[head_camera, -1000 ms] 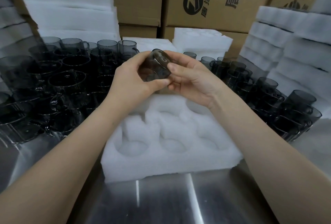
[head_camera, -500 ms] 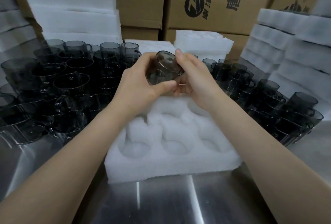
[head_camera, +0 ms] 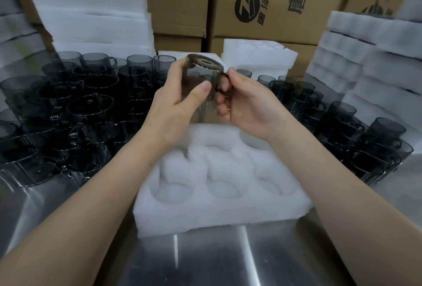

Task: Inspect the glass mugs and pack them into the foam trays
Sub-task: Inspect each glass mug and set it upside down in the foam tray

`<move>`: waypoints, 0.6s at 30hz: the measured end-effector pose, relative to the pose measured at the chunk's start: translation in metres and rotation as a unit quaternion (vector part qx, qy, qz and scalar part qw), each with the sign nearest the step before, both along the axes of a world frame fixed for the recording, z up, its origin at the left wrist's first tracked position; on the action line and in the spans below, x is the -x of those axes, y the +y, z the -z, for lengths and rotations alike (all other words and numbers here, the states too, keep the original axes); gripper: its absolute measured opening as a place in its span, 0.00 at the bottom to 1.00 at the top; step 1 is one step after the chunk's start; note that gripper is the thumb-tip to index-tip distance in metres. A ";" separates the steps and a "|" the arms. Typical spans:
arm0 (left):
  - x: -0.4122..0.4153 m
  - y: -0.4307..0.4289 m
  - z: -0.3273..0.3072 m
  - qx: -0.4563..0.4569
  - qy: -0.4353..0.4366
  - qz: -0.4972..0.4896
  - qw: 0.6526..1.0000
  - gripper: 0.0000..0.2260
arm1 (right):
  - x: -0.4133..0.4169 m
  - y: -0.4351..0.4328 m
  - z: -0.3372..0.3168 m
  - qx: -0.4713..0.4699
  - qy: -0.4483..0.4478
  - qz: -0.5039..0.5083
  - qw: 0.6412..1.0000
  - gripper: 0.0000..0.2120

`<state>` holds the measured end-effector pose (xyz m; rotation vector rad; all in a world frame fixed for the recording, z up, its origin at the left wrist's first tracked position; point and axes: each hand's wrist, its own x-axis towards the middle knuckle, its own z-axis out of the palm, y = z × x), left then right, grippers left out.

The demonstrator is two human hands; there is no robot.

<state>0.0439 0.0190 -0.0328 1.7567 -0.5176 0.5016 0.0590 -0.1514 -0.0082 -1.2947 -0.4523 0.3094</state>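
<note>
Fingers: left hand (head_camera: 175,107) wraps upturned mug (head_camera: 202,67); right hand (head_camera: 249,105) grips its handle, above foam tray (head_camera: 205,217).
Writing: boxes (head_camera: 274,25) read "唐泽".

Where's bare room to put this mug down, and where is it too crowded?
Free for the held mug: the foam tray's visible pockets, all empty, and the bare steel table strip in front of the tray. Crowded: the left mugs packed left of the tray, and the right mugs along its right.

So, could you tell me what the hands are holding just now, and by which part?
One mug, base up: the left hand grips its body, and the right hand holds its handle.
</note>
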 end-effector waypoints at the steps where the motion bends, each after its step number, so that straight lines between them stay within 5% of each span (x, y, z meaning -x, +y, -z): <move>1: 0.000 0.001 0.000 0.006 0.007 -0.006 1.000 0.25 | 0.000 -0.001 0.000 -0.015 -0.003 -0.014 1.000 0.15; 10: 0.001 -0.002 -0.003 0.053 0.105 0.020 0.993 0.31 | 0.002 0.006 0.003 -0.045 -0.086 0.011 0.995 0.13; 18: 0.000 -0.002 0.001 -0.016 0.055 0.053 0.997 0.25 | -0.004 0.002 0.000 0.011 -0.004 0.064 0.998 0.29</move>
